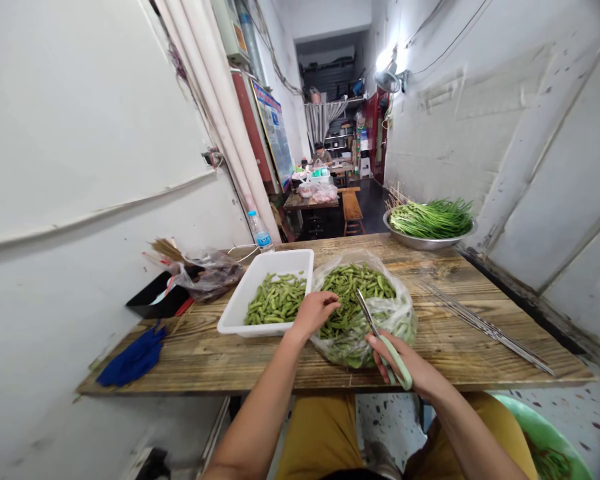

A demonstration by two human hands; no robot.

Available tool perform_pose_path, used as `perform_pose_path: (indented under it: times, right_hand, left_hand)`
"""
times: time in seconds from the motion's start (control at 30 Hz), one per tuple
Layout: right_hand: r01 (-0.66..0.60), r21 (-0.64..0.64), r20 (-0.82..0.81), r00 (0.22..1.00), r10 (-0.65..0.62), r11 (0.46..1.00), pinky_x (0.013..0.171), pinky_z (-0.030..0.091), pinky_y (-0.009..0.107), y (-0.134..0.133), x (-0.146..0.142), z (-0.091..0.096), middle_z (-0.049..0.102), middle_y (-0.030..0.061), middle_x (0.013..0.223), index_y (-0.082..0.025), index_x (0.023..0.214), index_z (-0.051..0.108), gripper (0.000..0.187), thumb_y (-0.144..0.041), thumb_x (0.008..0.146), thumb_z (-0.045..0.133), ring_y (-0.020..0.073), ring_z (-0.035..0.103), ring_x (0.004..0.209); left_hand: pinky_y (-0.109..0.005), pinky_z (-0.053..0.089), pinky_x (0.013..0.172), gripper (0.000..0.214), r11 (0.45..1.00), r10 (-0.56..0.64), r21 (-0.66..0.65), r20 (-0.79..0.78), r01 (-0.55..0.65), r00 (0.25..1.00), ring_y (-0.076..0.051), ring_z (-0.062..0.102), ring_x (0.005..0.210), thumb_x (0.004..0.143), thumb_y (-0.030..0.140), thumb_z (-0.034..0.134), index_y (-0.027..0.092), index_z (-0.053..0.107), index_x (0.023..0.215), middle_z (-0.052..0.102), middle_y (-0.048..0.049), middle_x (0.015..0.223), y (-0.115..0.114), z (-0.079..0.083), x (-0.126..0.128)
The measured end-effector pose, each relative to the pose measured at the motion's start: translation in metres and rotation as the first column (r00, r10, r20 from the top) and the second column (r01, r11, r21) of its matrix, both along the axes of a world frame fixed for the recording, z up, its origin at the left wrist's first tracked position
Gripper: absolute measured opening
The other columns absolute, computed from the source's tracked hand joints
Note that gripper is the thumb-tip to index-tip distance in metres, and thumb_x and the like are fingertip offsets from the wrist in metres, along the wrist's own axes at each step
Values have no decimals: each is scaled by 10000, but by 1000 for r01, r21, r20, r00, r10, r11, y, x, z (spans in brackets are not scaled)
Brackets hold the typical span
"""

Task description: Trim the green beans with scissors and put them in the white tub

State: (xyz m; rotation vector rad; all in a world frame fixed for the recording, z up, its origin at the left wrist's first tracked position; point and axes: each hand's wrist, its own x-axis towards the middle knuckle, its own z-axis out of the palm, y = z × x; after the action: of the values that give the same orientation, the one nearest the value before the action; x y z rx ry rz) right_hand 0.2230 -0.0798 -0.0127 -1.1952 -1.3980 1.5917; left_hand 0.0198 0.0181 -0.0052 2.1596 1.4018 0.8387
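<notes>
My right hand [397, 353] grips a pair of scissors [367, 312] with pale green handles, its metal blades pointing up and away over the pods. Beneath the blades, an open clear plastic bag [403, 320] is full of green edamame pods [353, 283]. At the bag's left side, my left hand [316, 312] has its fingers curled together over the pods; whatever is between the fingertips is too small to make out. Left of the bag stands a white plastic tub [235, 313] with more edamame pods [277, 300] in it.
Metal skewers [490, 327] lie on the wooden table [205, 357] at right. A steel bowl of green stalks [430, 220] stands behind them. Blue gloves [133, 357], a black tray [153, 297] and a water bottle [260, 232] are left. A green basin [545, 433] is below right.
</notes>
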Motion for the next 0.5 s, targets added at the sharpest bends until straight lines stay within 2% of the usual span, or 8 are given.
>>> perform_pose_path:
  times: [0.07,0.17,0.23,0.33,0.4,0.5]
  right_hand:
    - [8,5,21,1000,-8,1000,362,366,166,1,0,-2,431,-78,577,-203,824,484,392,-592,775,497,60,416,420]
    - [10,-5,33,999,-10,1000,348,357,164,3,0,-5,419,-85,557,-206,819,477,397,-600,774,489,59,407,404]
    - [12,-5,30,999,-11,1000,348,360,163,4,-1,-7,417,-86,558,-207,822,475,391,-595,778,486,59,410,404]
    - [10,3,43,999,-10,1000,352,369,163,5,0,-9,425,-83,578,-210,821,473,378,-585,781,492,56,413,406]
    - [4,7,60,998,-4,1000,353,366,163,6,0,-9,421,-83,579,-212,816,468,372,-582,788,487,52,401,401]
    - [-21,19,84,996,19,1000,347,342,164,6,0,-8,396,-89,553,-216,835,470,365,-579,800,474,49,362,383]
  left_hand:
    - [-243,434,651,201,998,12,-70,170,0,985,-142,599,654,738,313,598,181,682,865,687,-16,750,-2,-2,9]
    - [-237,418,562,189,987,134,-131,306,-97,942,-127,567,542,713,315,616,163,682,804,659,-9,644,-2,-6,22]
    - [-233,398,512,192,970,195,-211,392,-118,899,-120,542,473,726,319,595,153,671,784,617,3,542,-2,-9,27]
    - [-225,388,477,203,934,210,-356,553,0,806,-120,544,461,724,323,591,140,647,794,600,0,514,-3,-11,29]
    - [-221,398,486,216,909,197,-405,621,95,759,-112,548,477,700,320,618,130,640,801,611,-8,546,-6,-9,28]
    - [-199,366,465,243,897,145,-413,612,158,777,-78,496,451,681,339,640,119,647,782,603,1,561,-12,0,26]
